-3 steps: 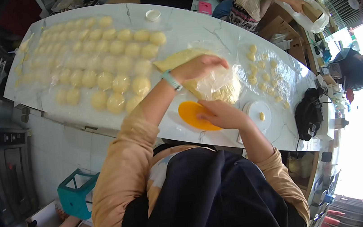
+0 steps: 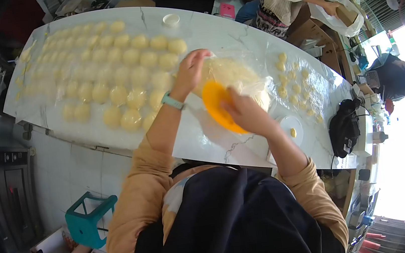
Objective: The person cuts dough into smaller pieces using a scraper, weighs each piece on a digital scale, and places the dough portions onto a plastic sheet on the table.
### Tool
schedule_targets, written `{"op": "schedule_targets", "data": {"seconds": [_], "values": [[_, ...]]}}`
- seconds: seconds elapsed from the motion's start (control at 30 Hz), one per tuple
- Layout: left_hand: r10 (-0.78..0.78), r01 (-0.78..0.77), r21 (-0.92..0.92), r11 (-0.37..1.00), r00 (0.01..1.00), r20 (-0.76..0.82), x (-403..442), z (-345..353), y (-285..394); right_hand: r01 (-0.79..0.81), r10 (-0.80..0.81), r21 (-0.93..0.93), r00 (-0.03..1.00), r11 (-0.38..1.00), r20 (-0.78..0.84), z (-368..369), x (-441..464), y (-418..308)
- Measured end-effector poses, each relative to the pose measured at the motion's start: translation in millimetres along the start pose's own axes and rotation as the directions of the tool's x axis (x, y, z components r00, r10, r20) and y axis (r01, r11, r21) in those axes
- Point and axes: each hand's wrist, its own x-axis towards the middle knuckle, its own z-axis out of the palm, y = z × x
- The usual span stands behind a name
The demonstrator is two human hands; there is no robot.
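Note:
A large mass of pale dough lies on the marble table, partly under clear plastic film. My right hand grips an orange scraper, its blade upright beside the dough's near edge. At the dough's left edge is my left hand, with a pale green band on the wrist; whether its fingers hold the film or dough is hidden. Rows of round dough balls lie under film to the left. Small dough pieces are under film to the right. A white scale holds one small piece.
The marble table has a small white lid near its far edge. A black bag lies at the right end. Two other people are beyond the table. A teal stool stands on the floor at lower left.
My left hand has moved left, from above the dough to its left edge. My right hand has lifted the orange scraper up and away from me, turning it more upright. More of the dough shows.

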Motion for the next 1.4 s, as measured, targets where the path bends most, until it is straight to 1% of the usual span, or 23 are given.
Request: {"op": "schedule_targets", "data": {"seconds": [0.03,0.07,0.1,0.17,0.27,0.33,0.37,0.43,0.5,0.57,0.6,0.7,0.77,0.9,1.0,1.03,1.07,1.13,1.17,1.27,1.3,1.37,1.4], "values": [[-0.052,0.067,0.132,0.989,0.992,-0.111,2.5,1.8,-18.3,-0.057,0.058,0.014,0.990,0.998,-0.132,-16.8,14.4,-7.9],[-0.108,0.167,0.252,0.953,0.967,-0.229,0.2,7.3,-33.3,0.023,-0.017,0.020,0.969,1.000,-0.246,-23.6,34.6,-7.2],[-0.082,0.156,0.325,0.933,0.970,-0.228,0.5,16.2,-46.1,0.104,-0.092,0.016,0.929,0.994,-0.357,-31.9,60.1,-5.1],[-0.034,0.140,0.499,0.855,0.976,-0.215,-1.0,18.1,-60.8,-0.005,-0.045,-0.184,0.962,0.983,-0.270,-39.5,125.2,-1.3],[-0.414,0.405,0.335,0.851,0.909,-0.048,-0.8,4.9,-16.2,-0.047,0.032,-0.409,0.999,0.911,-0.042,-18.7,198.4,28.1],[-0.386,0.375,0.269,0.887,0.922,-0.014,-7.7,-1.0,-24.1,0.050,0.002,-0.507,0.995,0.861,0.102,-1.6,211.2,29.3],[-0.376,0.366,0.232,0.901,0.927,0.000,-14.4,-2.8,-29.0,-0.001,0.033,-0.475,0.998,0.880,0.058,10.6,210.8,32.7],[-0.245,0.229,0.303,0.925,0.969,0.018,-21.8,-5.6,-55.8,-0.112,0.105,-0.395,0.994,0.912,-0.038,30.9,174.7,9.6],[-0.221,0.209,0.429,0.879,0.975,-0.024,-20.5,-7.0,-60.1,-0.137,0.085,-0.380,0.985,0.915,-0.149,55.7,148.0,7.4],[-0.311,0.328,0.588,0.739,0.941,-0.133,-29.3,1.4,-47.1,-0.055,-0.047,-0.229,0.909,0.972,-0.415,81.3,126.6,35.2],[-0.361,0.379,0.489,0.785,0.923,-0.135,-36.7,1.8,-36.7,0.001,-0.088,-0.160,0.839,0.987,-0.537,87.2,118.7,45.5],[-0.526,0.515,0.249,0.820,0.850,-0.022,-54.9,-0.9,-3.0,0.091,-0.159,-0.152,0.837,0.984,-0.523,81.4,103.2,52.5],[-0.642,0.608,0.213,0.765,0.748,0.170,-70.2,-7.3,1.5,0.051,-0.119,-0.210,0.938,0.976,-0.325,54.2,116.5,40.6],[-0.385,0.288,0.582,0.760,0.922,0.046,-104.2,0.4,-7.7,0.126,-0.120,-0.400,0.992,0.908,0.040,36.2,110.4,34.7],[-0.107,0.112,0.692,0.713,0.993,-0.050,-118.1,10.7,8.5,-0.087,0.030,-0.353,0.986,0.932,-0.165,61.9,80.6,31.0],[-0.097,0.094,0.660,0.745,0.995,-0.032,-120.7,10.8,6.0,-0.047,-0.043,-0.235,0.931,0.971,-0.362,72.7,61.5,36.4],[-0.088,0.077,0.625,0.776,0.996,-0.012,-124.1,12.3,3.5,-0.042,-0.034,-0.170,0.908,0.984,-0.418,82.2,44.2,47.6],[-0.276,0.139,0.706,0.694,0.958,0.082,-129.6,13.3,12.2,-0.025,-0.001,-0.042,0.845,0.999,-0.535,90.4,10.4,67.6],[-0.366,0.147,0.750,0.645,0.921,0.134,-129.2,12.6,21.0,0.028,-0.037,-0.024,0.800,0.999,-0.598,91.1,-8.4,71.7],[-0.537,0.096,0.663,0.742,0.678,0.502,-111.4,20.7,73.6,0.122,-0.128,-0.067,0.610,0.990,-0.782,75.4,-63.8,76.8],[-0.478,0.125,0.547,0.828,0.667,0.571,-111.8,30.5,75.7,0.116,-0.221,-0.190,0.441,0.975,-0.870,69.4,-75.4,85.5],[-0.374,0.164,0.393,0.905,0.748,0.549,-110.1,64.0,76.6,0.139,0.091,0.148,0.356,0.979,-0.930,66.7,-106.0,106.7],[-0.329,0.182,0.312,0.933,0.786,0.524,-111.0,81.8,76.6,0.076,0.188,0.218,0.286,0.973,-0.940,52.8,-120.0,100.4]]}}
